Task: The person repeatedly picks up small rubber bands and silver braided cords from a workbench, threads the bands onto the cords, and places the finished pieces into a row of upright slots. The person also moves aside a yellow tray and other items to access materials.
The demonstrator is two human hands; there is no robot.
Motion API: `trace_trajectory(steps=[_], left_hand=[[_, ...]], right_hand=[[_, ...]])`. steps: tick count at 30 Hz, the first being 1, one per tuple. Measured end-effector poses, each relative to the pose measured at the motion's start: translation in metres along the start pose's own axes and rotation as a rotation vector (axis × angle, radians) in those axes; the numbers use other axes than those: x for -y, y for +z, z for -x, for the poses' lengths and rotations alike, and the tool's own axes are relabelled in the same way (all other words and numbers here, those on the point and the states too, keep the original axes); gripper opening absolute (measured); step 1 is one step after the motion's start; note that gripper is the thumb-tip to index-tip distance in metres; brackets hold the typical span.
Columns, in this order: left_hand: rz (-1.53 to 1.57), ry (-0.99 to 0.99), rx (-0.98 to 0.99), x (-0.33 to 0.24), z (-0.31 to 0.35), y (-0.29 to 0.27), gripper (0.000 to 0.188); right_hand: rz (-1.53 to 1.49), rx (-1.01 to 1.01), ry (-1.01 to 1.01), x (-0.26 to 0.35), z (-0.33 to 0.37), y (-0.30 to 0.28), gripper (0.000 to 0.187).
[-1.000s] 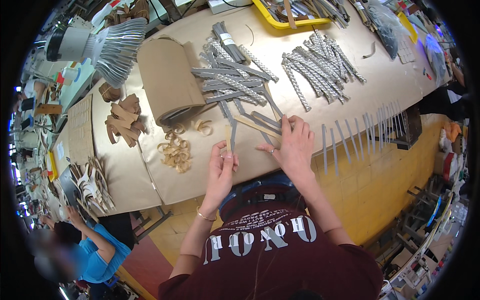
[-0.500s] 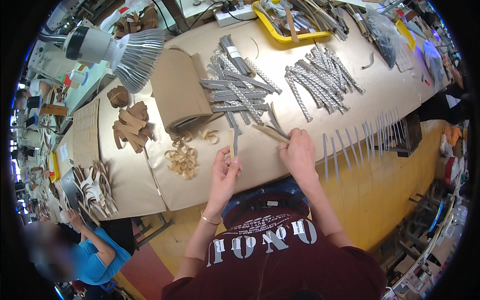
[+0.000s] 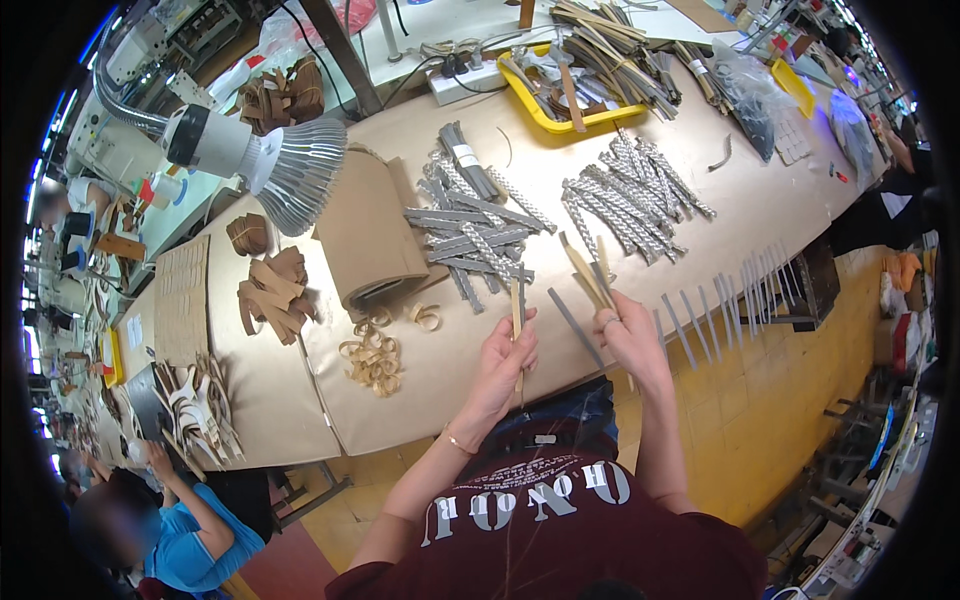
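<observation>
My left hand (image 3: 505, 362) is closed on a narrow tan strip (image 3: 516, 302) with a grey strip beside it, both held upright above the table's front edge. My right hand (image 3: 632, 338) grips a small bundle of tan and grey strips (image 3: 584, 272) that fans out past the fingers. Between the hands, a single grey strip (image 3: 574, 325) lies slanted on the table. Beyond them is a loose pile of grey strips and silvery braided pieces (image 3: 478, 240). Further right lies a heap of silvery braided strips (image 3: 635, 205).
A row of grey strips (image 3: 735, 300) runs along the front edge at right. Curled tan peelings (image 3: 372, 360) and a brown roll (image 3: 370, 235) lie at left, under a lamp (image 3: 298, 170). A yellow tray (image 3: 560, 122) stands behind. A co-worker in blue (image 3: 205, 535) sits at lower left.
A grey strip now lies on the table between my hands, where none lay before. My hands have moved slightly right and nearer me; the whole view has shifted a little.
</observation>
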State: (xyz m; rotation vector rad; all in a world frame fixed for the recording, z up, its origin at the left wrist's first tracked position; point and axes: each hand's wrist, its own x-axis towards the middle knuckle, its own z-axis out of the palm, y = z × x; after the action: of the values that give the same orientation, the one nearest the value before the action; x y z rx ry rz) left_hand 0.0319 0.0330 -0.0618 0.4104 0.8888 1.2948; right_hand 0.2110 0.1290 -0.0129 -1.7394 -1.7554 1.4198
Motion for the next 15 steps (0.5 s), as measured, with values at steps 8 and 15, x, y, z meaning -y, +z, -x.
trace_trajectory(steps=[8, 15], left_hand=[[-0.199, 0.032, -0.289, -0.001, -0.004, 0.016, 0.035], [0.357, 0.052, -0.391, -0.005, 0.01, -0.015, 0.032]], right_hand=[[0.27, 0.262, -0.299, 0.023, 0.045, 0.059, 0.04], [-0.234, 0.543, -0.229, 0.012, 0.063, 0.05, 0.065]])
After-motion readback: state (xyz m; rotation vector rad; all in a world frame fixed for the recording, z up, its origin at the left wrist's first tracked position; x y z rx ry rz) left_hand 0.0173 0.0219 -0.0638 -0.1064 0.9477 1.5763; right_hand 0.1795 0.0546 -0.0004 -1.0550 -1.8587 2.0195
